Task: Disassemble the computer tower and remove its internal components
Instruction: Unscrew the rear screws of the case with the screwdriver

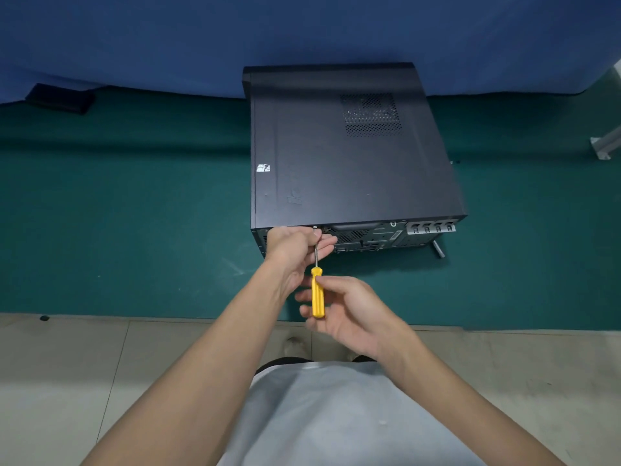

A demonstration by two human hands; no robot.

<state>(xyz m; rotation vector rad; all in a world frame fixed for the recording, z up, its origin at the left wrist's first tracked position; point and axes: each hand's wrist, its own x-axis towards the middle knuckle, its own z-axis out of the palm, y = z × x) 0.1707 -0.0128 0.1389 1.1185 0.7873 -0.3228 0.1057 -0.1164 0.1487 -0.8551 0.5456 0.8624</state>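
A black computer tower (342,156) lies on its side on the green table (134,213), its rear panel facing me. A yellow-handled screwdriver (317,292) points up at a screw (315,227) on the rear panel's top edge, left of centre. My right hand (346,311) grips the yellow handle. My left hand (295,247) is at the rear panel and pinches the metal shaft near the tip. A vent grille (371,114) shows on the side panel that faces up.
A blue cloth (302,35) hangs behind the table. A dark flat object (60,97) lies at the back left. A metal bracket (605,142) sits at the right edge. A small grey bar (438,248) lies beside the tower's near right corner. Tiled floor lies below the table's front edge.
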